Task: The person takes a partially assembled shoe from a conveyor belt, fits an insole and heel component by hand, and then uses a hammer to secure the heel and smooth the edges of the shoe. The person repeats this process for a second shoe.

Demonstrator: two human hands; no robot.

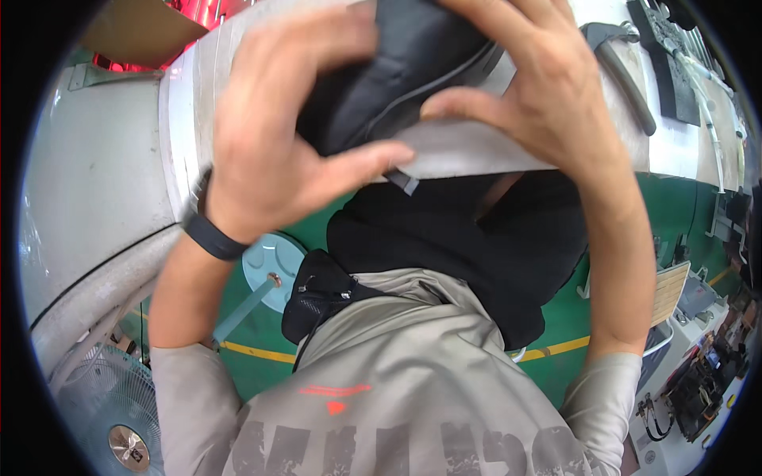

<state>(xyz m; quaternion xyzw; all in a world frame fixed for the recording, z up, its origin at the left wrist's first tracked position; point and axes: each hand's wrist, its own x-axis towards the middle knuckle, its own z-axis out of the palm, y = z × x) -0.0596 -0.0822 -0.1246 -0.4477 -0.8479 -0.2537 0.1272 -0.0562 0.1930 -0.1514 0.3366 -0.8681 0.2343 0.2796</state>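
Observation:
A black leather-like piece point(397, 75) with a curved seam or piping lies at the table's near edge; its far end runs out of view, so I cannot tell its kind. A short dark strap with a grey end point(403, 182) hangs by its lower edge. My left hand point(274, 135), slightly blurred, is around its left side, fingers on the far part and thumb stretched across the near end. My right hand point(540, 87) curves around the right side, thumb tip close to the seam, other fingertips cut off at the top.
A grey-handled tool point(623, 79) and a black block-like part point(671, 71) lie on the white table point(667, 155) at right. Red shiny material point(202, 12) and a brown cardboard flap point(139, 32) are far left. A fan point(119, 412) stands lower left, near a light-blue round base point(274, 254).

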